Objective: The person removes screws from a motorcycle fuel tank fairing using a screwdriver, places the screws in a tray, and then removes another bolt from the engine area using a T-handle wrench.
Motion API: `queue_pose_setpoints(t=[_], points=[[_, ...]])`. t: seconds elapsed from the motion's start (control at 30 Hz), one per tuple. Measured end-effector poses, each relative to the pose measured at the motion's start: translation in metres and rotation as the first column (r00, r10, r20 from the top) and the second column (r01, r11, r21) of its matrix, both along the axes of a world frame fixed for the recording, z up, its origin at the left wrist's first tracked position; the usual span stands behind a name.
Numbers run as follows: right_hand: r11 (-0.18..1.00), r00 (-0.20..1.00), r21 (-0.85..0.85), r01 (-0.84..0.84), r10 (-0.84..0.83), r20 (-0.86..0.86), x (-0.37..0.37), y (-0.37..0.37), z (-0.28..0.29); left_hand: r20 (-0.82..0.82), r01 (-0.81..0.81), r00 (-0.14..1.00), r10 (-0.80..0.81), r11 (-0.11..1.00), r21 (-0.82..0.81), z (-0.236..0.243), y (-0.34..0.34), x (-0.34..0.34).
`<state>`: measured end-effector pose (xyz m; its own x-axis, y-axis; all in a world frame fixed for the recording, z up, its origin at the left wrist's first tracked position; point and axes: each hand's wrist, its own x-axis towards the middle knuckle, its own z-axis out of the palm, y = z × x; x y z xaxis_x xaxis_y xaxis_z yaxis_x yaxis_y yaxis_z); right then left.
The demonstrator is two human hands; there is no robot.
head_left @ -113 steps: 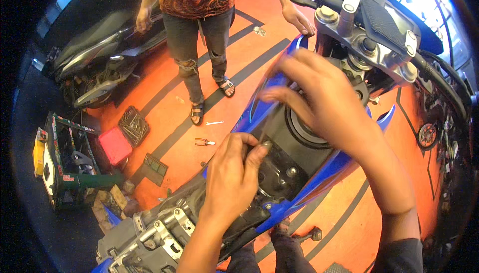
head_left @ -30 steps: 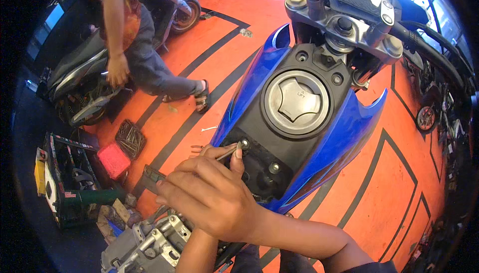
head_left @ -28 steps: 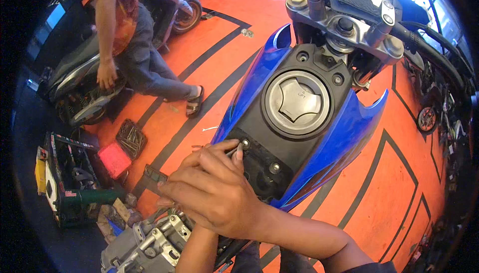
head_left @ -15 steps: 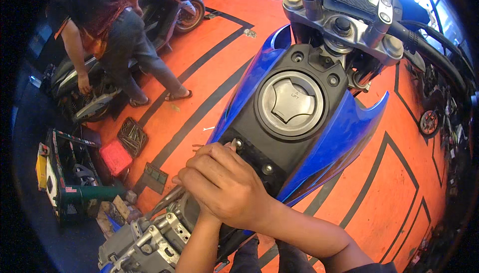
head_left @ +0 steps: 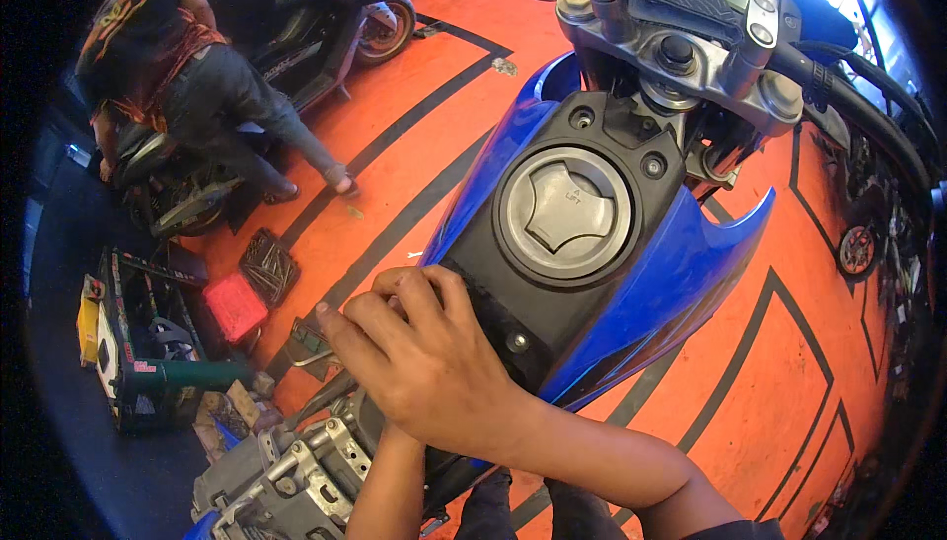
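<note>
Over the rear of the black centre panel [head_left: 498, 313] on a blue motorcycle tank [head_left: 661, 293], my right hand [head_left: 414, 353] lies across my left hand [head_left: 400, 446] with its fingers curled. Whatever it grips is hidden beneath those fingers. The left hand's fingers are almost wholly covered, leaving mainly its wrist and forearm visible. A silver bolt head [head_left: 517, 342] shows just right of the hands, and the round metal fuel cap [head_left: 567, 210] sits above them. At the lower left is exposed frame metalwork [head_left: 306, 471].
A co-worker [head_left: 187, 96] bends beside a parked scooter [head_left: 326, 37] at upper left. An open toolbox [head_left: 148, 382], a pink tray [head_left: 234, 305] and a tray of tools [head_left: 268, 266] stand on the orange floor at left. Handlebars [head_left: 838, 106] cross the top; motorcycles [head_left: 858, 249] line the right.
My right hand came down from the tank's front onto my left; its fingers now hide the metal tool seen at the left bolt. The co-worker walked left and bent down by the scooter.
</note>
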<state>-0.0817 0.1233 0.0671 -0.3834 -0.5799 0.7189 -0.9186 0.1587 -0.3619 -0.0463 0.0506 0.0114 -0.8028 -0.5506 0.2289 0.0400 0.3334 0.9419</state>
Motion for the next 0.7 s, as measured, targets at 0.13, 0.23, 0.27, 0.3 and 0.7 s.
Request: queue_pose_setpoints(t=[0.13,0.23,0.27,0.3,0.7], points=[[0.999,0.985,-0.033,0.003,0.002,0.174,-0.006,0.009,-0.003,0.002,0.014,1.000,-0.014,1.000,0.010,-0.006,0.007,-0.007],[0.986,0.977,-0.137,-0.095,0.119,0.177,-0.004,0.010,-0.004,0.007,-0.015,1.000,0.015,1.000,-0.020,0.002,0.003,-0.001],[0.980,0.978,-0.158,-0.124,0.147,0.147,-0.003,0.008,-0.001,0.007,-0.025,1.000,0.026,0.999,-0.029,0.006,0.001,0.003],[0.987,0.989,-0.142,-0.081,0.097,0.109,-0.006,0.011,-0.003,0.004,-0.019,1.000,0.020,1.000,-0.022,0.002,0.003,-0.002],[0.992,0.995,-0.121,-0.030,0.042,0.094,0.001,0.014,-0.009,0.011,-0.031,0.999,0.032,0.999,-0.036,0.001,0.007,-0.005]])
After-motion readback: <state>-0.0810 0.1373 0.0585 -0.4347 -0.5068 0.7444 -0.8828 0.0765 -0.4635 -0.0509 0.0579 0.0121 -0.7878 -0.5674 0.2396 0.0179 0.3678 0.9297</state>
